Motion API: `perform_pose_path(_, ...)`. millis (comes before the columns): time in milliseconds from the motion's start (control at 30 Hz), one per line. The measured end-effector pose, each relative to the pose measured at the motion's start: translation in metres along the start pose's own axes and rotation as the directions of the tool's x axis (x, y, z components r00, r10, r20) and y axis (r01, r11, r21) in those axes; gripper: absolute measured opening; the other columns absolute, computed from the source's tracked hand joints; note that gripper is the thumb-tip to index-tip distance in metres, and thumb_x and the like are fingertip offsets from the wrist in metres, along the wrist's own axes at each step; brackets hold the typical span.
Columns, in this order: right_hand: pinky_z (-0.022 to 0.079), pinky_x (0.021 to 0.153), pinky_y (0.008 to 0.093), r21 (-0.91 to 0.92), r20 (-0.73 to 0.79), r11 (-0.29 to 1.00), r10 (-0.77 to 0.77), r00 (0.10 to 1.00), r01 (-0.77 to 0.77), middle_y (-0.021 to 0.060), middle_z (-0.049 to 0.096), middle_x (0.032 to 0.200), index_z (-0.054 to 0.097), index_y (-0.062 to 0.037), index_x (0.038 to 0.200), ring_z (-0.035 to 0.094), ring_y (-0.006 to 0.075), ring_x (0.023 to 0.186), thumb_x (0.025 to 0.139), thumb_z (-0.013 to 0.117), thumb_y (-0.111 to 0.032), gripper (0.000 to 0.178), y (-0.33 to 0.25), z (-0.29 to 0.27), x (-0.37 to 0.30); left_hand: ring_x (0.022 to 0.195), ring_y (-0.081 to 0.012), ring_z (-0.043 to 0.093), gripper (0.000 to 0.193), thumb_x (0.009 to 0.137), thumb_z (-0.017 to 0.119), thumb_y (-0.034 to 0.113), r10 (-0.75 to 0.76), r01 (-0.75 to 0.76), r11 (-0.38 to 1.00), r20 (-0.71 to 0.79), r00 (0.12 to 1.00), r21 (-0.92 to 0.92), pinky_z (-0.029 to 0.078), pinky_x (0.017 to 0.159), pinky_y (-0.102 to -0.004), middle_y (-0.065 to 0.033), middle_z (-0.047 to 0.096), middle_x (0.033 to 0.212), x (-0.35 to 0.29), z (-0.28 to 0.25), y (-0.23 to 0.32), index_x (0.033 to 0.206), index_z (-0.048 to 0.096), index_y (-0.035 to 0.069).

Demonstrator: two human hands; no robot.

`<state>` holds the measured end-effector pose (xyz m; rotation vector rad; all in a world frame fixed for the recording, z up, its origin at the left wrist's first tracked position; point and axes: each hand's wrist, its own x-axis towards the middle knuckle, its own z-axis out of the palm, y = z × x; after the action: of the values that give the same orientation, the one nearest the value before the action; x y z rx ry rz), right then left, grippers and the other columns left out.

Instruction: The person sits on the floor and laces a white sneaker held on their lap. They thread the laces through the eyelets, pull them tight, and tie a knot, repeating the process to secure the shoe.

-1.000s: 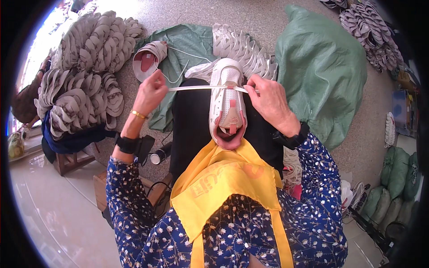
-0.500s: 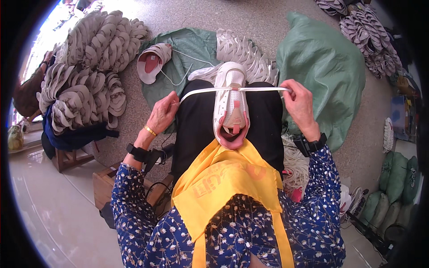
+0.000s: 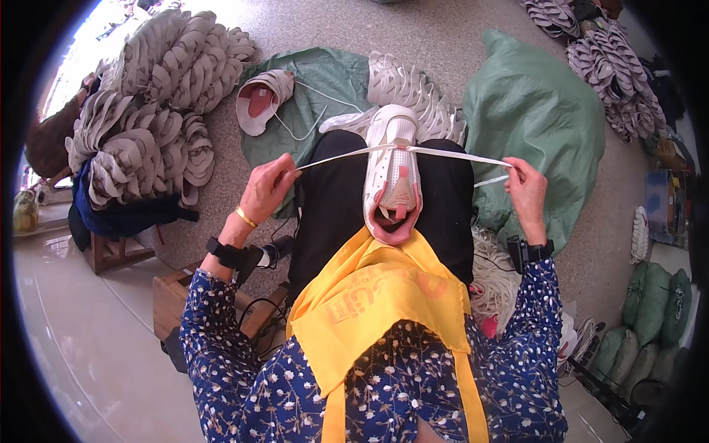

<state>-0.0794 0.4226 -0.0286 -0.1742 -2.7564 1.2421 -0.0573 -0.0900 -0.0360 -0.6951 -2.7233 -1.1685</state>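
A white sneaker (image 3: 378, 171) with a pink lining and heel tab rests between my thighs, toe pointing away from me. One flat white shoelace (image 3: 454, 154) crosses its front eyelets and stretches out to both sides. My left hand (image 3: 267, 189) pinches the lace's left end, over the left of my lap. To the right, my right hand (image 3: 527, 193) grips the other half, and a short tail of lace hangs back from its fingers toward my leg. Both halves look taut and rise slightly off the shoe. The yellow apron (image 3: 377, 288) touches the shoe's heel.
Ahead on a green sheet (image 3: 325, 74) lie a loosely laced sneaker (image 3: 264, 102) and a row of white shoe uppers (image 3: 410, 92). A green sack (image 3: 535, 133) bulges at right. Stacked grey uppers (image 3: 148, 140) stand at left. White laces (image 3: 491, 273) lie beside my right thigh.
My right hand has moved outward to the right and slightly down, drawing the lace longer on that side. My left hand stays on its end. The whole view has shifted slightly.
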Motion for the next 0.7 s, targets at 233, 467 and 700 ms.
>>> perform_pose_path(233,0.050,0.044,0.0254,-0.022,-0.020,0.996,0.091,0.996,-0.091,0.0083,0.076,0.082,0.074,0.0010,0.114,0.061,0.0078,0.050,0.097,0.062,-0.006,0.022,0.010,-0.020,-0.006,0.061,-0.0158,0.055,0.011,0.088,0.071,0.004,-0.296,0.298,0.954,0.060,0.953,-0.030,0.046,0.060,-0.0332,-0.0047,0.058,0.072,0.005,-0.010,0.008,0.088,0.060,0.001)
perform_pose_path(467,0.055,0.045,0.0261,0.113,0.002,0.978,0.175,0.985,-0.174,0.0115,0.076,0.090,0.072,0.0042,0.115,0.065,0.0106,0.053,0.096,0.063,-0.004,0.022,0.016,-0.022,-0.006,0.073,-0.0008,0.057,0.012,0.093,0.072,0.005,-0.420,0.453,0.869,0.188,0.888,-0.201,0.046,0.062,-0.0194,0.0029,0.064,0.082,0.020,-0.023,0.003,0.087,0.062,0.002)
perform_pose_path(700,0.055,0.046,0.0262,0.118,0.039,0.973,0.194,0.980,-0.197,0.0129,0.076,0.092,0.070,0.0053,0.115,0.065,0.0112,0.054,0.096,0.063,-0.003,0.022,0.020,-0.018,-0.005,0.063,-0.0029,0.051,0.008,0.089,0.071,0.005,-0.345,0.440,0.823,0.299,0.890,-0.359,0.042,0.057,-0.0256,0.0013,0.062,0.072,0.008,-0.022,-0.010,0.088,0.065,0.001)
